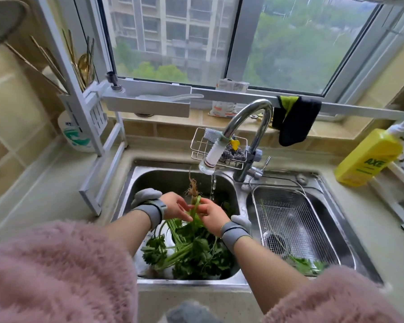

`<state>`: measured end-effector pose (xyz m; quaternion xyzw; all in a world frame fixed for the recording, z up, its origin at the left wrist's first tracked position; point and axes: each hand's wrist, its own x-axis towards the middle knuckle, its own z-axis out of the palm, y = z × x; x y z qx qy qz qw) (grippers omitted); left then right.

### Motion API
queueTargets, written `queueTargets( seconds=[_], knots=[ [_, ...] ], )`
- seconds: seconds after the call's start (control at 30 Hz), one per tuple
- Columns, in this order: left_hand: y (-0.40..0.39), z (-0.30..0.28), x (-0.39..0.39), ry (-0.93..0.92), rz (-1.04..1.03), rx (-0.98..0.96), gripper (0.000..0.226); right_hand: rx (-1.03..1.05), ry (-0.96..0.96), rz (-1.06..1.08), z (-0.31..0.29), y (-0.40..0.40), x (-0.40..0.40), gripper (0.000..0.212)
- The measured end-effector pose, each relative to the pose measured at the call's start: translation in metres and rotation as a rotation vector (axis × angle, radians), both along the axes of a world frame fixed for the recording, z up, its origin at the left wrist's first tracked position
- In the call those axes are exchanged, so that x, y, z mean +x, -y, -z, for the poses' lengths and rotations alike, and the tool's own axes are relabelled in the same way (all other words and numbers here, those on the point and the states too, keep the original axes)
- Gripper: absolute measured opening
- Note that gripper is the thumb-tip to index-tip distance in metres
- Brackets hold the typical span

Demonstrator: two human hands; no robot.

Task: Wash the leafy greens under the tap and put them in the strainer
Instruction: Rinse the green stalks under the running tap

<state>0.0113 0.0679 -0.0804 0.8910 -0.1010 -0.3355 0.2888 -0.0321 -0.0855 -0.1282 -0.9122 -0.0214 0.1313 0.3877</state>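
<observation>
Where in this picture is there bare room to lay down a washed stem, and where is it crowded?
Bare mesh fills most of the strainer in the right basin; only its near end holds greens. Bare counter lies left of the sink, below the white rack. The left basin is crowded: both hands, left and right, and the bunch.

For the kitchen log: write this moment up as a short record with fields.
tap: running, thin stream into the left basin
held bunch: leafy greens, roots up, beside the stream
left hand: fingers on the stems
right hand: grips the stems
unwashed pile: greens in the left basin
strainer: in the right basin, a few greens at its near end
</observation>
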Motion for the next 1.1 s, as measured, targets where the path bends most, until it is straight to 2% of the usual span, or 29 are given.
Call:
queueTargets(
  seconds=[0.07, 0.23, 0.4, 0.5, 0.63, 0.77, 0.87, 0.97, 1.03, 1.1],
  knots=[
    [0.000, 0.008, -0.003, 0.021, -0.039, -0.003, 0.040, 0.022, -0.028, -0.003, 0.003, -0.003, 0.003, 0.042],
    [0.002, 0.017, -0.006, 0.041, -0.108, -0.046, 0.023, 0.123, -0.092, 0.017, 0.006, -0.003, 0.007, 0.038],
    [0.005, 0.022, -0.008, 0.075, -0.159, -0.075, 0.027, 0.201, -0.142, 0.061, 0.007, -0.004, 0.010, 0.037],
    [0.007, 0.025, -0.009, 0.097, -0.123, -0.037, 0.021, 0.231, -0.165, 0.080, 0.003, -0.004, 0.010, 0.038],
    [0.004, 0.014, -0.003, 0.114, -0.116, -0.063, 0.015, 0.105, -0.097, 0.100, 0.001, 0.001, 0.007, 0.041],
    [-0.003, -0.017, 0.015, 0.146, -0.102, -0.097, 0.017, -0.088, -0.091, -0.021, 0.015, 0.004, 0.004, 0.025],
    [-0.006, -0.037, 0.031, 0.237, -0.126, -0.054, 0.023, -0.105, -0.112, -0.071, 0.023, 0.000, 0.004, 0.024],
    [-0.010, -0.047, 0.045, 0.286, -0.259, -0.081, 0.029, -0.008, -0.093, -0.036, 0.023, 0.000, -0.001, 0.022],
    [-0.013, -0.045, 0.051, 0.284, -0.281, 0.003, 0.024, 0.091, -0.067, 0.030, 0.016, 0.003, -0.005, 0.018],
    [-0.014, -0.035, 0.050, 0.243, -0.215, 0.181, 0.022, 0.180, -0.057, 0.128, 0.006, 0.011, -0.008, 0.011]
  ],
)
